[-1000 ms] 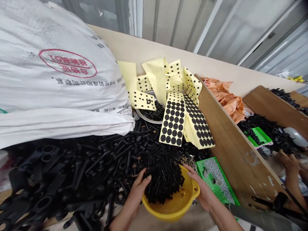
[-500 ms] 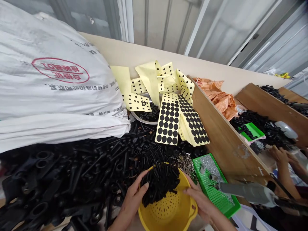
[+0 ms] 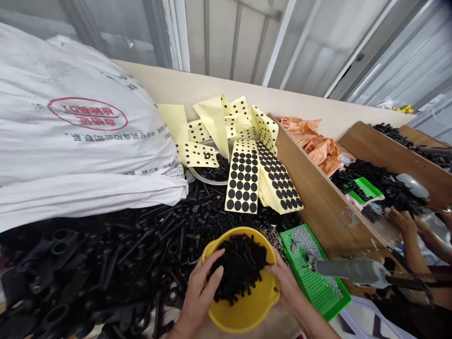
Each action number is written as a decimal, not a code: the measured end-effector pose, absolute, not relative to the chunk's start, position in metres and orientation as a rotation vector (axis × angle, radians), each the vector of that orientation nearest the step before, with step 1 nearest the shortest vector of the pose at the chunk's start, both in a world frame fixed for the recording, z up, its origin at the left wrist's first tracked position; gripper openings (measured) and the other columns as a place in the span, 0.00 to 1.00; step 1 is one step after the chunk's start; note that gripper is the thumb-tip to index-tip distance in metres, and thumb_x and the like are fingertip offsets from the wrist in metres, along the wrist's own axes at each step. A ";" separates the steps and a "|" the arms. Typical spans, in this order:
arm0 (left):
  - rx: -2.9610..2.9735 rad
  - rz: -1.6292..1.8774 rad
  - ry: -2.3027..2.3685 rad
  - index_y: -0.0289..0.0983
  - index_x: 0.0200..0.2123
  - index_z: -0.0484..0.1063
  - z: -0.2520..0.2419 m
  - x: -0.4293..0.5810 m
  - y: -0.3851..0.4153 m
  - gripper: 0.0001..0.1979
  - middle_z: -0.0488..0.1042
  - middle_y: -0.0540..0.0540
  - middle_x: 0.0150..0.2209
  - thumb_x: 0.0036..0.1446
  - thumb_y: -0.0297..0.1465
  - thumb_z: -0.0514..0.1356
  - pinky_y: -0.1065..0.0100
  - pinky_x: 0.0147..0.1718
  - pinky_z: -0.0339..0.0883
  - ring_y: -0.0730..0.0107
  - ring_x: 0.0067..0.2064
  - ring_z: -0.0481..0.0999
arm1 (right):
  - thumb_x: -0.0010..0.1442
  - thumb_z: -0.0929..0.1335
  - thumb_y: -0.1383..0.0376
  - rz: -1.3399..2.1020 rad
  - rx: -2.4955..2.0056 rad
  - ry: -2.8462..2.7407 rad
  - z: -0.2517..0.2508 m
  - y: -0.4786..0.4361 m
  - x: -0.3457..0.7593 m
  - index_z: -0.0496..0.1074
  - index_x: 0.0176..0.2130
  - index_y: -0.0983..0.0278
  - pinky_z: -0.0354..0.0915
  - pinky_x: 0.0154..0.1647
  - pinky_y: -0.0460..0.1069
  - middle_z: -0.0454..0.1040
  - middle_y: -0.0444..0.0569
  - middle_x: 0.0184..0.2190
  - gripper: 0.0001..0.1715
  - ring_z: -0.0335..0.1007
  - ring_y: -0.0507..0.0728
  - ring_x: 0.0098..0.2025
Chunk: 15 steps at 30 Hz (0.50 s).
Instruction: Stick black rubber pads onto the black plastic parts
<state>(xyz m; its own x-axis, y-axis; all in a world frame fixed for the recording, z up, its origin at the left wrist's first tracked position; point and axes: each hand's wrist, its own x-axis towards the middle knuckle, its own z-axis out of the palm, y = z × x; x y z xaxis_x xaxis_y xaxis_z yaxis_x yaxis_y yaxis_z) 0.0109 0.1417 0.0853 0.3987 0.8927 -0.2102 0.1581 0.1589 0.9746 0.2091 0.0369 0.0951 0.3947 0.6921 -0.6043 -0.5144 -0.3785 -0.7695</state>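
A yellow perforated bowl [image 3: 247, 314] sits at the near edge of the bench, partly filled with small black plastic parts [image 3: 240, 266]. My left hand [image 3: 201, 292] curls over the bowl's left rim, its fingers pressed against the heap of parts. My right hand [image 3: 284, 282] cups the heap from the right, inside the bowl. Both hands squeeze the same clump between them. A big spread of longer black plastic pieces [image 3: 106, 254] covers the bench to the left and behind the bowl.
A large white woven sack [image 3: 77, 141] lies at the left. Yellow sheets with black round stickers [image 3: 247, 174] lie behind the bowl. A green tray [image 3: 314, 273] holds small metal bits, next to a wooden divider [image 3: 318, 193]. Another person's hands [image 3: 409, 226] work at the right.
The bowl has tipped from tilted to upright, and the clump of black parts has come down into it. Both hands stay pressed on the clump. The view has shifted a little.
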 end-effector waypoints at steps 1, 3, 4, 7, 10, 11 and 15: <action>1.342 0.742 1.042 0.43 0.44 0.77 0.089 0.013 0.148 0.17 0.73 0.45 0.51 0.50 0.37 0.62 0.62 0.62 0.49 0.54 0.57 0.66 | 0.42 0.68 0.65 1.281 -1.446 -0.169 0.095 0.045 0.208 0.60 0.57 0.56 0.64 0.31 0.48 0.77 0.44 0.39 0.41 0.72 0.60 0.36; 1.320 0.800 1.024 0.43 0.49 0.73 0.095 0.016 0.158 0.20 0.71 0.47 0.54 0.51 0.37 0.63 0.65 0.62 0.48 0.58 0.59 0.64 | 0.42 0.69 0.67 1.273 -1.340 -0.149 0.097 0.056 0.207 0.62 0.56 0.56 0.64 0.30 0.47 0.77 0.43 0.38 0.40 0.72 0.58 0.35; 1.276 0.817 1.034 0.44 0.52 0.70 0.097 0.017 0.160 0.24 0.68 0.49 0.57 0.51 0.38 0.63 0.67 0.62 0.48 0.59 0.61 0.61 | 0.42 0.69 0.68 1.272 -1.299 -0.138 0.098 0.060 0.205 0.63 0.55 0.56 0.63 0.30 0.47 0.77 0.43 0.38 0.39 0.72 0.58 0.35; 1.030 0.839 1.116 0.48 0.61 0.55 0.094 0.016 0.163 0.33 0.60 0.53 0.63 0.52 0.41 0.61 0.66 0.63 0.48 0.61 0.64 0.56 | 0.43 0.69 0.70 1.272 -1.234 -0.119 0.100 0.067 0.201 0.64 0.54 0.56 0.62 0.29 0.46 0.78 0.42 0.36 0.38 0.72 0.57 0.34; 0.760 0.795 1.174 0.46 0.60 0.56 0.084 0.013 0.169 0.32 0.63 0.49 0.60 0.52 0.42 0.60 0.62 0.61 0.52 0.57 0.63 0.58 | 0.43 0.68 0.70 1.253 -1.191 -0.161 0.098 0.079 0.198 0.65 0.53 0.57 0.61 0.28 0.47 0.78 0.43 0.35 0.36 0.72 0.58 0.33; 0.700 0.770 1.175 0.43 0.58 0.59 0.081 0.012 0.173 0.31 0.67 0.47 0.58 0.51 0.42 0.61 0.60 0.60 0.55 0.55 0.61 0.61 | 0.43 0.68 0.70 1.247 -1.188 -0.187 0.098 0.086 0.197 0.66 0.53 0.57 0.61 0.28 0.47 0.78 0.43 0.35 0.35 0.72 0.58 0.32; 0.636 0.772 1.204 0.39 0.51 0.67 0.081 0.005 0.191 0.26 0.77 0.46 0.46 0.47 0.39 0.63 0.59 0.54 0.65 0.51 0.53 0.71 | 0.43 0.67 0.70 1.286 -1.188 -0.289 0.101 0.112 0.194 0.69 0.50 0.59 0.61 0.30 0.47 0.77 0.44 0.34 0.32 0.71 0.57 0.32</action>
